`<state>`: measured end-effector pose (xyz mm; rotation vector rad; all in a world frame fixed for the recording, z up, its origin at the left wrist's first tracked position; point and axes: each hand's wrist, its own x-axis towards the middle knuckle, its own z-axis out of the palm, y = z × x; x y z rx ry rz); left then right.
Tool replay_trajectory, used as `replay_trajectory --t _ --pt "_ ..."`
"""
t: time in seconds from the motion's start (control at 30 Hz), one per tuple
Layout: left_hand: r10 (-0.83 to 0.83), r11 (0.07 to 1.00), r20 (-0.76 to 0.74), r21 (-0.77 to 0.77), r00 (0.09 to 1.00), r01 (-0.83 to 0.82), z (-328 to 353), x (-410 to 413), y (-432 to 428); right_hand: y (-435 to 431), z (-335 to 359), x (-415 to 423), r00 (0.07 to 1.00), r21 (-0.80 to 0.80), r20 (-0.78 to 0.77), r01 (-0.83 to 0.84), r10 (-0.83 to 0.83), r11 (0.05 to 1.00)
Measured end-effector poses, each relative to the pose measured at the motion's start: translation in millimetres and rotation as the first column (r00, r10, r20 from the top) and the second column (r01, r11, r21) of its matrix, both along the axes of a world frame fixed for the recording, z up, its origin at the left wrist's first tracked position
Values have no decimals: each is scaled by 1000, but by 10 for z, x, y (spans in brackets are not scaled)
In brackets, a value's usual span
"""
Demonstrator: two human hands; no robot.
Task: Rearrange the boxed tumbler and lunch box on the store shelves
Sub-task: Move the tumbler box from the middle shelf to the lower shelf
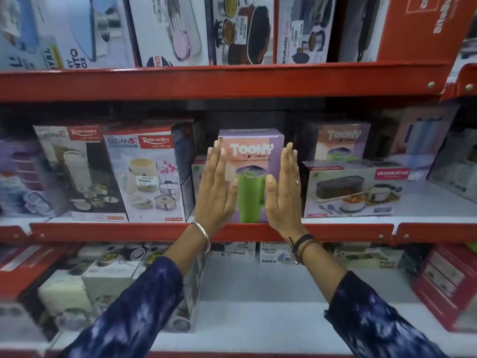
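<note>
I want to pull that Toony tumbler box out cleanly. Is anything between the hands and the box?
Nothing visible. The left hand and right hand flank the tumbler box with open palms, right at its sides; whether they touch is unclear. Its front faces the aisle unobstructed.

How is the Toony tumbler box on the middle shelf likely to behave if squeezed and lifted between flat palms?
The Toony tumbler box looks like thin printed card, so it may dent under hard pressure. It stands taller than wide near the shelf edge, so it could tip. The left hand and right hand flank it with open palms; glossy sides might slip.
</note>
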<state>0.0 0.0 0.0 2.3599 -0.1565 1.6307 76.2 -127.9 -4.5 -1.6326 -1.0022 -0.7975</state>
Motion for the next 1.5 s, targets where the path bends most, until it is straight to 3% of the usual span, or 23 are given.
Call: replay_trajectory --t 0.1,0.17,0.23,0.47,0.67,0.93,1.07,1.23,1.37,1.5 --pt "-78 962 -42 -266 996 64 -6 14 -33 56 -16 21 987 44 -158 -3 10 999" --pt "-184 868 -69 -480 981 129 -2 38 -54 88 -17 32 964 46 -264 -19 30 999" --pt "-185 815 -53 -566 981 123 22 54 7 88 4 90 943 54 -331 -4 22 999" --pt "-170 818 -87 -568 982 91 108 -1 143 -69 59 270 901 119 -417 -77 120 990" --pt "-211 827 28 -527 977 194 296 -166 -144 -360 222 109 923 242 -323 -134 210 961" --pt "-278 784 70 -560 958 269 316 -433 -767 -1037 211 -49 977 299 -197 -23 85 954" --pt "-285 781 -6 -581 959 228 26 -501 -1086 -1467 16 -38 987 209 -158 19 14 978" --pt "-289 759 -116 -633 950 154 -504 -484 -1509 -1946 -341 85 987 -45 -128 96 -101 994" --pt "-337 707 -196 -698 921 111 -885 -411 -1729 -2206 -710 182 961 -161 -267 31 -73 986" --pt "-320 717 -303 -697 898 20 -1260 -290 -1836 -2309 -1086 168 901 -218 -424 -5 -90 976"
